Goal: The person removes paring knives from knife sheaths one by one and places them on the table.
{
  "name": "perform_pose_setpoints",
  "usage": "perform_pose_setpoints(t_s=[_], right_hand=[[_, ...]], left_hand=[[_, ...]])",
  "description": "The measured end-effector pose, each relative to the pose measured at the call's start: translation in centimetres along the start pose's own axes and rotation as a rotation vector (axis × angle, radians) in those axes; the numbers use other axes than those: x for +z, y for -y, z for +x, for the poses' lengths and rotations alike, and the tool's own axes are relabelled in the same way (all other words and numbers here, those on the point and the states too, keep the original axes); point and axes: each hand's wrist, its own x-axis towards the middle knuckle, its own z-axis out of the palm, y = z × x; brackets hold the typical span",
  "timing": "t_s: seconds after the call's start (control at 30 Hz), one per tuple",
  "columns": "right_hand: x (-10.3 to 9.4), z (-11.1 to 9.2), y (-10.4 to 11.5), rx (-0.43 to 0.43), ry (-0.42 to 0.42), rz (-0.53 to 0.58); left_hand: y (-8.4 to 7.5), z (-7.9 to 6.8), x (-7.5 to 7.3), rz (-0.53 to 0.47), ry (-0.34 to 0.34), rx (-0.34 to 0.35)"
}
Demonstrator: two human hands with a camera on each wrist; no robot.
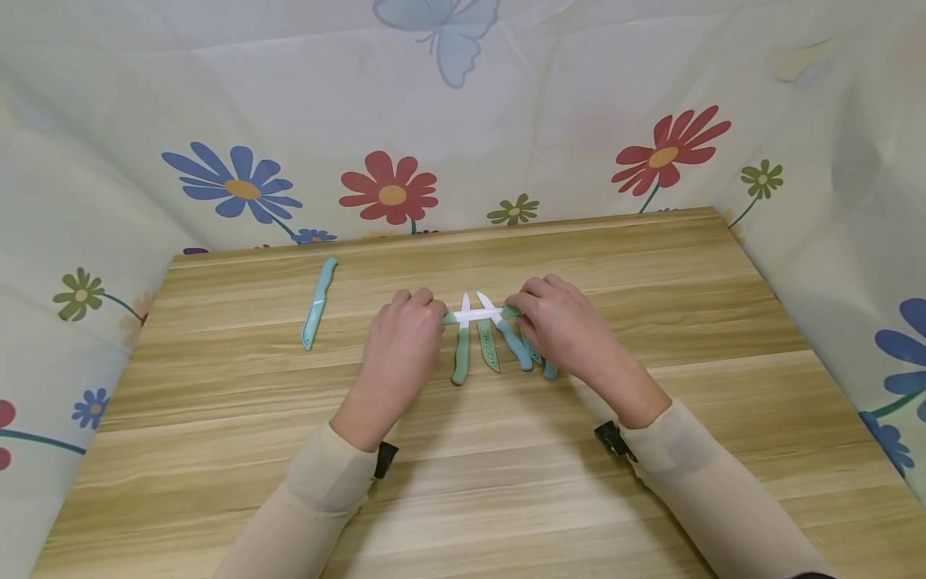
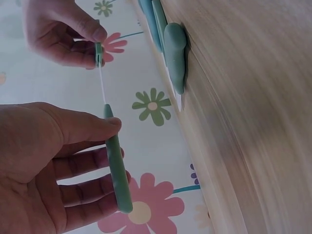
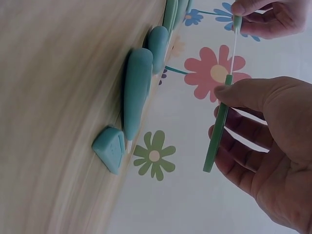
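Note:
My left hand [image 1: 405,338] pinches the green handle [image 2: 117,170] of a small paring knife, thumb on one side and fingers on the other. Its white blade [image 1: 477,315] spans the gap to my right hand [image 1: 567,326], which grips a green blade sheath [image 3: 217,131]. The blade reaches the sheath's mouth; how far the tip is inside I cannot tell. Below, on the table, lie a green-handled knife [image 1: 460,354], a green sheath [image 1: 489,347] and a blue-handled knife [image 1: 515,346]. Another blue handle [image 1: 551,371] is partly hidden under my right hand.
A light-blue knife [image 1: 318,305] in its sheath lies apart at the left of the wooden table [image 1: 217,402]. A blue sheath [image 3: 110,148] shows beside the handles in the right wrist view. Flower-printed cloth [image 1: 506,137] hangs behind and at both sides.

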Motion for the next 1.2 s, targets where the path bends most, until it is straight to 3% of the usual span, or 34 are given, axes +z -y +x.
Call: perform_pose_setpoints(t_s=[0.67,1.2], right_hand=[[-0.5,0.2,-0.2,0.039,0.003,0.058],[-0.5,0.7,0.5,0.103,0.089,0.019]], left_hand=[[0.8,0.1,-0.6,-0.054,0.005,-0.096],[1.4,-0.1,-0.9,-0.047,0.058,-0.131]])
